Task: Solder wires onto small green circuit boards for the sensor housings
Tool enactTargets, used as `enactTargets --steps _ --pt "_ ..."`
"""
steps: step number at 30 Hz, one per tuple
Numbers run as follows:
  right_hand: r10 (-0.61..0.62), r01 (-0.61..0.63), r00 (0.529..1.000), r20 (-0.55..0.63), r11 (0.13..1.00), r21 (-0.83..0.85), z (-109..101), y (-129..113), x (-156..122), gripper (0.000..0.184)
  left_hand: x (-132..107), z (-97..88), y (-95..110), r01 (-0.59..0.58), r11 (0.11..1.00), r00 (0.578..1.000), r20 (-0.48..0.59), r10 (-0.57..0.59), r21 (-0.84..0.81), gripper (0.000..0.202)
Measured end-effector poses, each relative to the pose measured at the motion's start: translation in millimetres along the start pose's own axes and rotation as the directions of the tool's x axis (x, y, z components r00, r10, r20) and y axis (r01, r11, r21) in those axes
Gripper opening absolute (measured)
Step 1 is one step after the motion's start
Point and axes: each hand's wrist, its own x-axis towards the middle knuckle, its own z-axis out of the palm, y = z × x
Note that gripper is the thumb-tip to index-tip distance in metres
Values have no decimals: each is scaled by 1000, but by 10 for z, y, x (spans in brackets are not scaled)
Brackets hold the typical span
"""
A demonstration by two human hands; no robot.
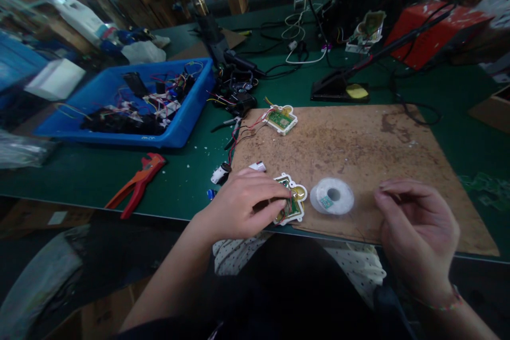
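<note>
A green circuit board in a white frame (297, 207) lies at the near edge of a brown board, partly covered by my left hand (251, 202). The thumb and index finger of that hand are pinched together over it, at a thin red wire (289, 195). To the right of the frame is a spool of thin wire (332, 196), lying flat with a small label on it. My right hand (418, 223) hovers right of the spool, thumb and index finger pressed together; what they hold, if anything, is too small to make out.
A second framed circuit board (281, 119) with wires lies farther back. Left are pliers (233, 130), a red cutter (139, 183) and a blue bin (171, 141) of wired parts. Behind stand a soldering iron holder (334, 87), a hot-air tool (211, 32) and a red box (434, 32).
</note>
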Motion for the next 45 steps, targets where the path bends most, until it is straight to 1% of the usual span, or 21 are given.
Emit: enactTargets --steps 5,8,11,14,17,22,25,29,31,34,37,39,41,42,43,45 --pt "6 -6 1000 -14 1000 -5 -3 9 -9 13 27 42 6 45 999 999 -25 -44 25 15" --pt "9 -9 1000 -11 1000 -5 -2 7 -10 13 44 76 -15 107 994 993 -60 -105 27 20" --pt "14 -14 1000 -13 1000 3 2 6 -11 13 75 106 -34 175 984 976 -133 -173 9 19" --pt "14 -14 1000 -20 1000 -10 8 5 -7 13 118 136 -32 239 971 946 -218 -238 -20 14" --pt "4 -4 1000 -23 1000 -10 15 0 -1 12 158 162 -6 264 961 933 -231 -277 -84 13" --pt "-16 16 1000 -9 1000 4 13 -8 1 13 171 190 47 210 956 938 -233 -256 -204 21" --pt "-19 19 1000 -4 1000 5 4 -5 -2 14 132 202 56 188 951 941 -234 -246 -245 19" --pt "3 -3 1000 7 1000 -1 -12 12 -1 14 57 203 53 159 948 951 -216 -222 -276 27" --pt "3 -3 1000 4 1000 -8 -18 19 1 13 31 198 52 139 962 956 -221 -193 -236 29" --pt "-13 13 1000 6 1000 -20 -19 22 4 12 19 200 58 102 990 957 -262 -124 -95 31" --pt "-20 21 1000 12 999 -26 -14 20 3 12 23 227 73 74 996 948 -313 -54 51 21" --pt "-30 30 1000 11 999 -15 -13 20 -1 13 13 259 84 76 993 940 -340 -40 94 13" --pt "-34 34 999 7 999 -1 -14 24 -5 13 -11 299 93 108 991 927 -368 -69 85 11" --pt "-33 33 999 8 999 1 -15 26 -6 14 -27 320 96 139 989 917 -386 -106 57 12" --pt "-28 28 1000 8 1000 -1 -16 27 -7 14 -41 340 98 178 984 903 -399 -160 8 13" --pt "-24 24 1000 12 1000 -5 -15 28 -8 15 -57 374 98 275 950 864 -394 -312 -150 15"
